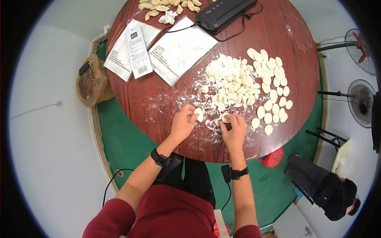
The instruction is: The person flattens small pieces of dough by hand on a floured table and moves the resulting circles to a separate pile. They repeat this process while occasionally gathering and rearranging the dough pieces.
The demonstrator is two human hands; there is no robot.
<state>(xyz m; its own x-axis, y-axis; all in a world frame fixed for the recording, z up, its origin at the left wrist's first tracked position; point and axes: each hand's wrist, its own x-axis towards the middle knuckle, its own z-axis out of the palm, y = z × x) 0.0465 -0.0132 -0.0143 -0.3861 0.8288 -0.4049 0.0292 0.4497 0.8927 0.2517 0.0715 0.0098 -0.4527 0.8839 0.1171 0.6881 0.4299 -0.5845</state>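
Near the front edge of the round table [154, 115], my left hand [183, 122] pinches a flattened dough disc [199, 115] by its left edge. My right hand [235, 133] is curled with thumb and fingers around another small dough piece [226, 118], partly covered by the fingers. Just beyond both hands lies a heap of floured dough pieces [234, 87], with loose white flour [222, 65] at its back. Many flat round wrappers [268, 106] spread along the heap's right side, some overlapping.
Toward the back are printed bags [180, 49], a labelled packet [139, 51], a black corded device [224, 14], a crumpled tissue [168, 17] and shaped dough pieces [158, 5]. A red stool [272, 158] stands below the table's right edge; a person [325, 186] is farther right, near fans [361, 99].
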